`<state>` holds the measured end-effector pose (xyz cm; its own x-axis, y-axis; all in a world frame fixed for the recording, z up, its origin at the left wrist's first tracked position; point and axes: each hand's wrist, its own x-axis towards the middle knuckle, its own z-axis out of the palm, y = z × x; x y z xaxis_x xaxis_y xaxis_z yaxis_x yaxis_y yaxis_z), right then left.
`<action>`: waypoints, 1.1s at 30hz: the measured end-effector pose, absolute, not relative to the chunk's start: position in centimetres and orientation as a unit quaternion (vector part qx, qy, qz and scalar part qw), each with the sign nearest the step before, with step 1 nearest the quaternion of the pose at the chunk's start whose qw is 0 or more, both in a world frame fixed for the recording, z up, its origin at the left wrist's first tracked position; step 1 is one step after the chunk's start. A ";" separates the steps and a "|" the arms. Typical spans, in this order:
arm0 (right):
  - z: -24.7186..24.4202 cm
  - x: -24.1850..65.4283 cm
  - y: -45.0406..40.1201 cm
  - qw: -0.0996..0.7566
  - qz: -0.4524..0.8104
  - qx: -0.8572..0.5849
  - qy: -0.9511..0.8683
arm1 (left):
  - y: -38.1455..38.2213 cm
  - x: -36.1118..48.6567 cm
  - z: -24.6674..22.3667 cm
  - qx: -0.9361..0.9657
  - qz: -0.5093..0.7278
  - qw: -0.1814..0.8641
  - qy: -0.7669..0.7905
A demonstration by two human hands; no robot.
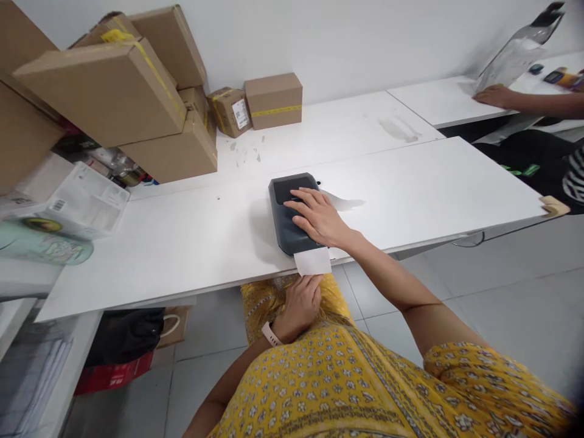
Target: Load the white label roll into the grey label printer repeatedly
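My right hand (319, 219) lies open across a dark device (285, 234)
It sits near the front edge of the white table (214, 243), white paper (312, 261) jutting out; my left hand (302, 301) is at the paper's lower end, pinching or not, I cannot tell.

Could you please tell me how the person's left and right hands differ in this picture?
The right hand lies spread on the dark device; the left hand is lower in view, fingers bent by the paper slip. The left wears a pale wristband; the right has none. Both are ungloved.
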<state>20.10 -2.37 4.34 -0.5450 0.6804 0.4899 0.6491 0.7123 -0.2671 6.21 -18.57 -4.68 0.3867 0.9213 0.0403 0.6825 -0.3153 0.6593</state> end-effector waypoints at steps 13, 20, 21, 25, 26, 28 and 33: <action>1.6 20.8 -3.7 0.348 0.106 -0.447 -0.817 | -17.0 5.1 -6.5 0.665 0.212 0.420 0.580; -2.5 21.3 -6.3 0.489 0.203 -0.474 -0.703 | -15.6 2.1 -5.2 0.393 0.411 0.637 0.520; -2.7 21.1 -6.4 0.495 0.208 -0.479 -0.695 | -15.5 2.1 -4.9 0.396 0.405 0.646 0.512; -2.9 20.8 -6.4 0.506 0.219 -0.481 -0.682 | -15.2 3.6 -4.3 0.438 0.367 0.629 0.528; -2.8 20.8 -6.4 0.505 0.220 -0.481 -0.682 | -15.2 4.1 -4.2 0.443 0.362 0.621 0.536; -2.7 20.8 -6.4 0.505 0.220 -0.482 -0.681 | -15.5 4.8 -3.9 0.451 0.358 0.610 0.545; -2.6 20.8 -6.5 0.525 0.224 -0.473 -0.671 | -16.4 5.1 -3.6 0.437 0.375 0.609 0.545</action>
<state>20.79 -6.52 -2.56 -0.0018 0.8704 0.4923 0.4002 0.4518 -0.7973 5.10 -16.41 -3.56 0.1242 0.9337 -0.3358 0.0188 0.3362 0.9416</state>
